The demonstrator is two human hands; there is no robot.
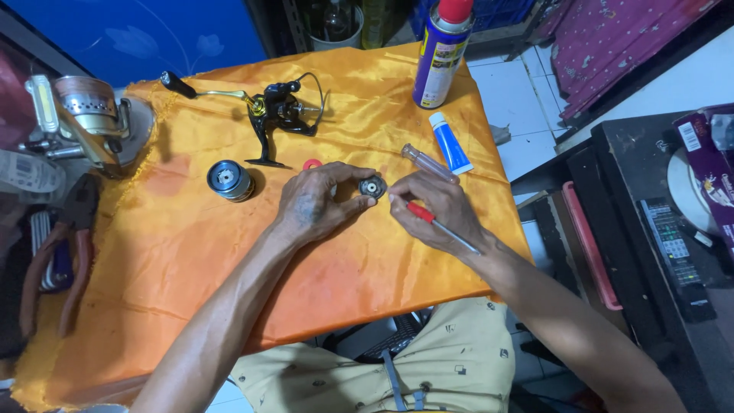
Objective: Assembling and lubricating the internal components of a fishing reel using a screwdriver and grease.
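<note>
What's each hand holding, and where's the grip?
Left hand pinches a small round black part at its rim. Right hand grips a red-handled tool by its handle.

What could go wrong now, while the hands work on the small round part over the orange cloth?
1. The small round part is pinched only by the fingers of the left hand; it might slip onto the slick orange cloth and roll off.
2. The red-handled tool in the right hand could skid off the part and jab a finger.
3. The loose red ring nearby may be knocked away.
</note>
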